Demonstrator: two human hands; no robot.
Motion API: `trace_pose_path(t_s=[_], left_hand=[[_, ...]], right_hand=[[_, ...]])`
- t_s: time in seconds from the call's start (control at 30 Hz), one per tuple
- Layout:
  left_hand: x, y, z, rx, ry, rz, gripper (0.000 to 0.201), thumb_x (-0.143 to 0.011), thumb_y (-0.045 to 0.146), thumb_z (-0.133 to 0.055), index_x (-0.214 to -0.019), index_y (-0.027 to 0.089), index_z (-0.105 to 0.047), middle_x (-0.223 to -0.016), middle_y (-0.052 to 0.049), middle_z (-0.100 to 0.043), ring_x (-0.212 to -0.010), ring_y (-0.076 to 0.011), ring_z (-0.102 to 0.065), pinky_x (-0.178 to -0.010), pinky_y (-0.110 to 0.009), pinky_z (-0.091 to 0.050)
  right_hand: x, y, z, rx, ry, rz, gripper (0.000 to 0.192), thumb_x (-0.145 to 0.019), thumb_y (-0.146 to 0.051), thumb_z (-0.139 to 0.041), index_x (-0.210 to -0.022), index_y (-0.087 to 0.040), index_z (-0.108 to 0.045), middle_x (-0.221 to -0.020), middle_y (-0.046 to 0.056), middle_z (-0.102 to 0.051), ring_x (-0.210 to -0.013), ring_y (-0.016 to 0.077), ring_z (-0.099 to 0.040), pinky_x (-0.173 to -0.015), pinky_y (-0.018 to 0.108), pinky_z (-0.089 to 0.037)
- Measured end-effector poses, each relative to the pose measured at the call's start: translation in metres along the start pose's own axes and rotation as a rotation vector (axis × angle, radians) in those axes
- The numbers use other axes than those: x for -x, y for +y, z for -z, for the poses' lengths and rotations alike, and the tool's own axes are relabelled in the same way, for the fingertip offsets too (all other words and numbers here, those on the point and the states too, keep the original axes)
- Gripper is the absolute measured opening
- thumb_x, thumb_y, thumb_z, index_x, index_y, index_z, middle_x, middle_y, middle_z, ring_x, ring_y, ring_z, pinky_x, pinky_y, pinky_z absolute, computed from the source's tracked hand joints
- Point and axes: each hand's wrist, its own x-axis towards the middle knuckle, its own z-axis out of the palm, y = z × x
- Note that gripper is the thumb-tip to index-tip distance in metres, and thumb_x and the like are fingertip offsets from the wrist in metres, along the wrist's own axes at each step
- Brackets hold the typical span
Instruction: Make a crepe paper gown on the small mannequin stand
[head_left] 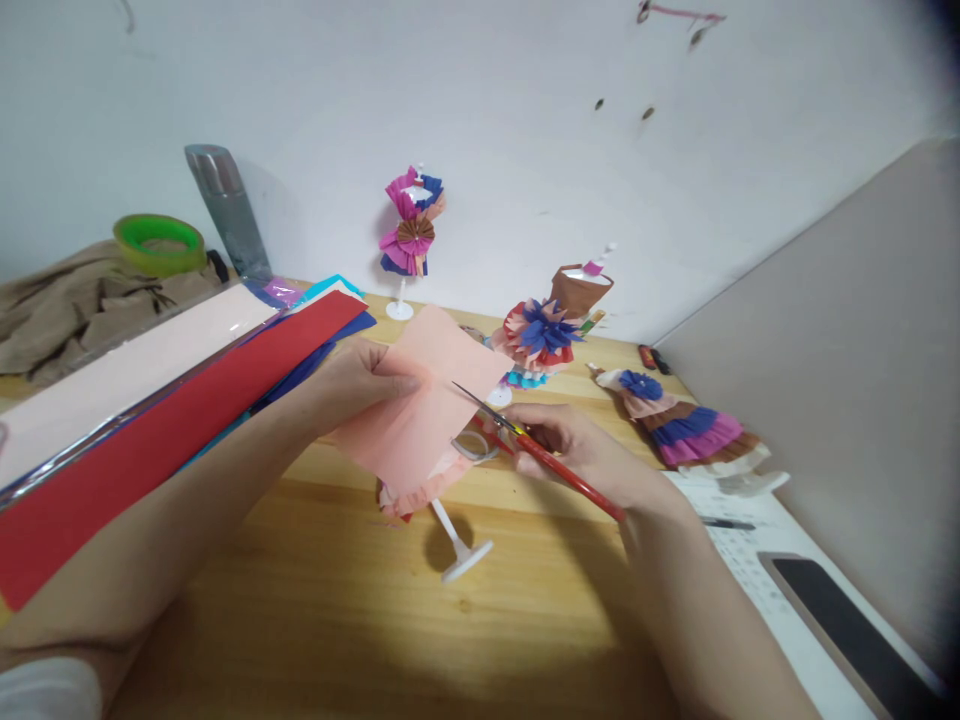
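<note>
My left hand (356, 378) pinches the upper left edge of a pink paper sheet (420, 400) held above the wooden table (337, 620). My right hand (577, 445) grips red-handled scissors (525, 440), whose blades rest on the sheet's right edge. Under the sheet lies a small white mannequin stand (461, 550), tipped on its side, with pink ruffled paper partly hidden by the sheet.
Long pink (127, 375) and red (165, 440) paper sheets lie at the left over blue ones. Paper-dress mannequins stand at the wall (411, 232) and centre (551, 325); one lies at right (686, 425). Green tape roll (159, 243), steel flask (227, 210), phone (855, 630), pen and printed sheet.
</note>
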Motion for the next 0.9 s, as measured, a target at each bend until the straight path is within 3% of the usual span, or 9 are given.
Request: trace_pose_path(t_s=[0.47,0.7,0.9], left_hand=[[0.0,0.0,0.0002,-0.007,-0.003,0.008,0.027,-0.063,0.039,-0.076,-0.075,0.015,-0.074,-0.073,-0.003,-0.071,-0.064,-0.0153,-0.059,-0.055,-0.025,-0.045],[-0.0011,-0.0016,0.0004,-0.016,0.0,0.023,0.033,-0.064,0.043,-0.076,-0.082,0.014,-0.074,-0.082,-0.006,-0.073,-0.072,-0.0192,-0.063,-0.058,-0.027,-0.049],[-0.001,-0.0028,-0.0016,0.1,-0.053,0.039,0.028,-0.063,0.04,-0.077,-0.077,0.017,-0.073,-0.078,-0.003,-0.073,-0.068,-0.0171,-0.063,-0.058,-0.026,-0.049]], right_hand=[[0.0014,-0.0009,-0.0002,-0.057,-0.002,-0.023,0.041,-0.074,-0.052,-0.073,-0.08,-0.013,-0.062,-0.062,-0.004,-0.043,-0.055,0.0078,-0.034,-0.05,0.022,-0.027],[0.0026,-0.008,0.0001,-0.028,-0.003,-0.07,0.043,-0.075,-0.054,-0.071,-0.085,-0.012,-0.065,-0.056,-0.006,-0.041,-0.047,0.0061,-0.031,-0.045,0.022,-0.024],[0.0048,-0.0082,0.0011,-0.031,-0.028,-0.11,0.04,-0.075,-0.054,-0.071,-0.078,-0.015,-0.062,-0.052,-0.008,-0.038,-0.041,0.0051,-0.031,-0.041,0.021,-0.023]])
